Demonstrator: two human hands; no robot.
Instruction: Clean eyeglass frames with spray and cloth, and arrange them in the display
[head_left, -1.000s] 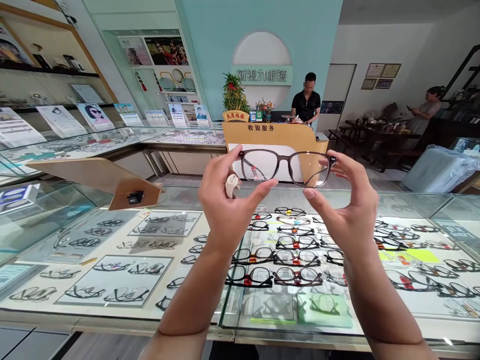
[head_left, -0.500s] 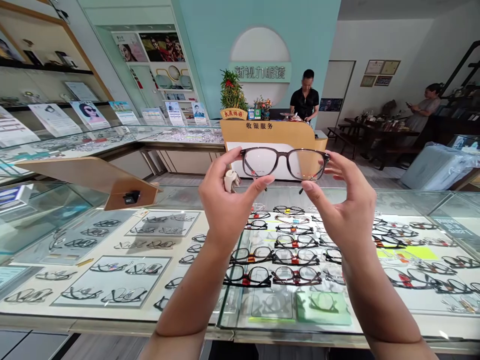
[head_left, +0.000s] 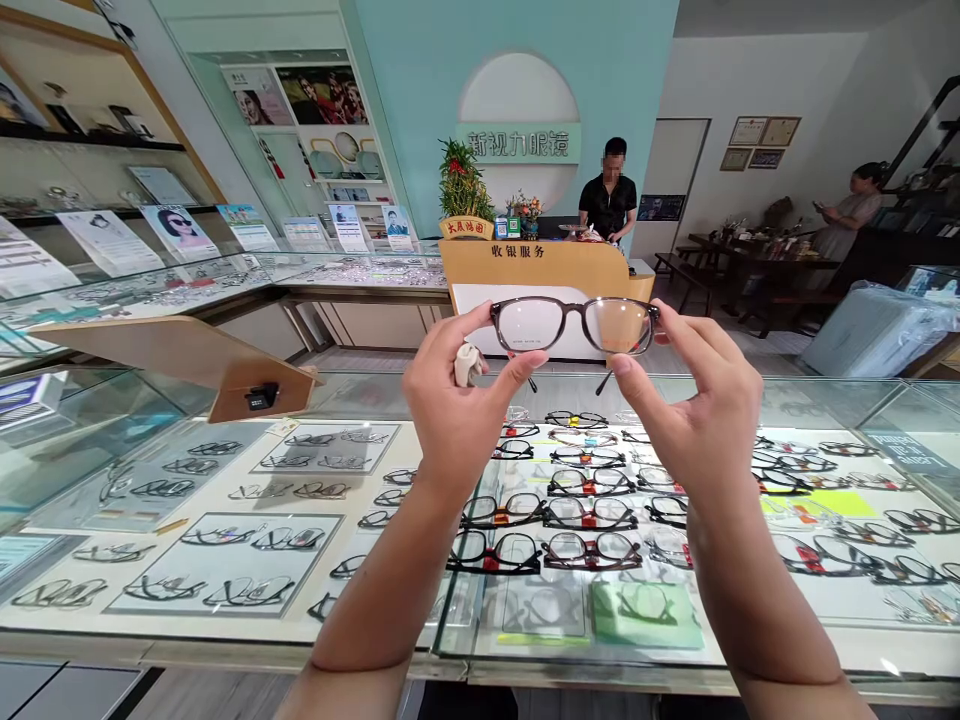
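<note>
Glass display counter (head_left: 225, 648) runs across the view directly below and ahead of the hands, its top carrying rows of eyeglasses (head_left: 592, 513) in trays and on display cards. Beyond the hands stand a yellow wooden service counter (head_left: 536, 268) and a person in a black shirt (head_left: 608, 205) behind it; far ahead and to the right of the hands, a second person (head_left: 855, 212) stands beside a dark wooden table (head_left: 757, 262). The left hand (head_left: 452, 420) and the right hand (head_left: 697, 425) are raised above the display counter, each held partly open, with thumb and forefinger pinching one outer end of a dark translucent eyeglass frame (head_left: 576, 318). The frame sits level between the hands, lenses facing the wearer, with both temples (head_left: 604, 383) angled down behind it. A small cream item (head_left: 466, 365) rests against the curled fingers of the left hand; its exact kind cannot be determined. The step in hand is visual inspection of the frame; any next handling calls for a secure grip at both ends, clear of the lenses.
</note>
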